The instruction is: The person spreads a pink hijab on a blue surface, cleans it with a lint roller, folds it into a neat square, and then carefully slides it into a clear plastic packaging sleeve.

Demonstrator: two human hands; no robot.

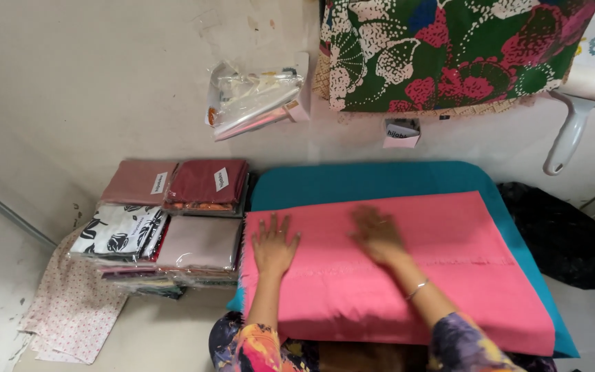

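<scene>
Pink cloth (408,269): folded, flat on teal pad (380,180). Left hand (274,244) and right hand (378,234) both spread, palms pressing its upper half. Step: smoothing. Next likely needs an edge grip. Packed fabrics (173,220) left of cloth.

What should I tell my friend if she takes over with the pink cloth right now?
Left hand: flat on the pink cloth, fingers spread, holding nothing.
Right hand: also flat on the cloth, blurred, so likely sliding across it.
The pink cloth lies spread over a teal pad in front of the person.
Stacks of bagged folded fabrics sit to the left, beside the pad.
Done: the cloth lies flat, mostly smooth.
Left: a faint crease line runs across the middle. The cloth is not folded small or bagged like the stacks.
</scene>
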